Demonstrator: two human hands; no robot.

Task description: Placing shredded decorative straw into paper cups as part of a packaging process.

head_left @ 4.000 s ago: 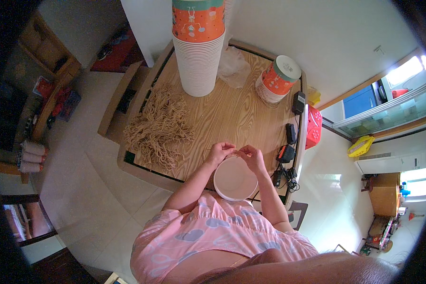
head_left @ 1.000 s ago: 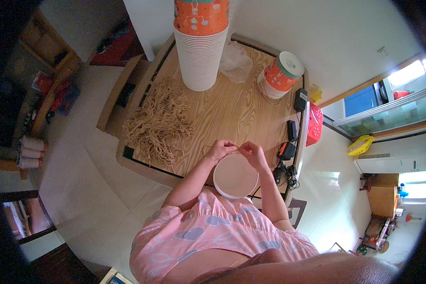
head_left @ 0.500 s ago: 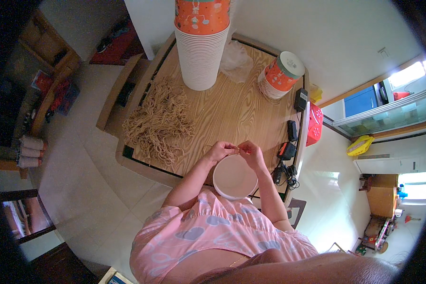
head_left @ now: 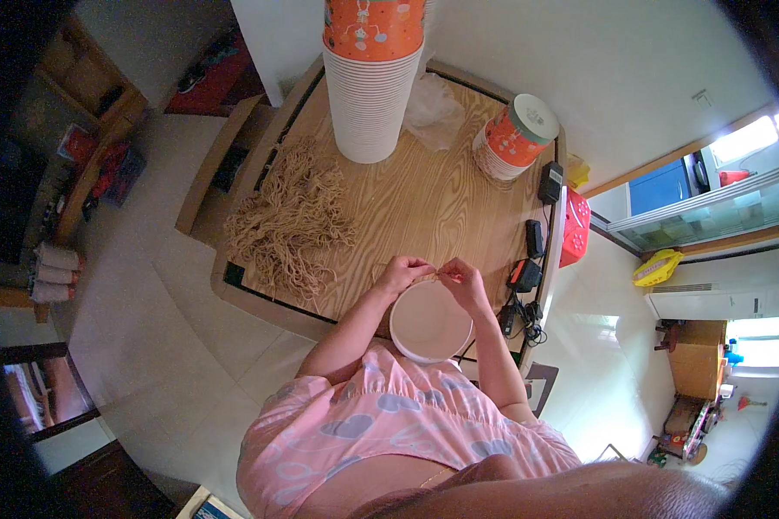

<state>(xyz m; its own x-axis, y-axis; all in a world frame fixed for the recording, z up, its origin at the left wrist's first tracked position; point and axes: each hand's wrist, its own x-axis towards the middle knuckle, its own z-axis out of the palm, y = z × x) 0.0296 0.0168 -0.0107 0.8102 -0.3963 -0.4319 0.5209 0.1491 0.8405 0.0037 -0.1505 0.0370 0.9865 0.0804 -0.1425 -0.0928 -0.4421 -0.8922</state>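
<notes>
A white paper bucket (head_left: 430, 322) sits in front of my body at the near edge of the wooden table (head_left: 424, 195). Both hands meet just above its far rim. My left hand (head_left: 401, 272) and my right hand (head_left: 461, 278) each pinch a thin tan string (head_left: 431, 276) stretched between them across the rim. A loose heap of the same tan strings (head_left: 292, 221) lies on the left part of the table.
A tall stack of white buckets with an orange top (head_left: 371, 78) stands at the far side, with a shorter orange stack (head_left: 513, 132) and crumpled clear plastic (head_left: 433, 108) to its right. Black chargers and cables (head_left: 528, 259) lie on the right edge, by a red basket (head_left: 575, 227).
Almost nothing differs. Both hands stay at the bucket's far rim with the string, shifting only slightly.
</notes>
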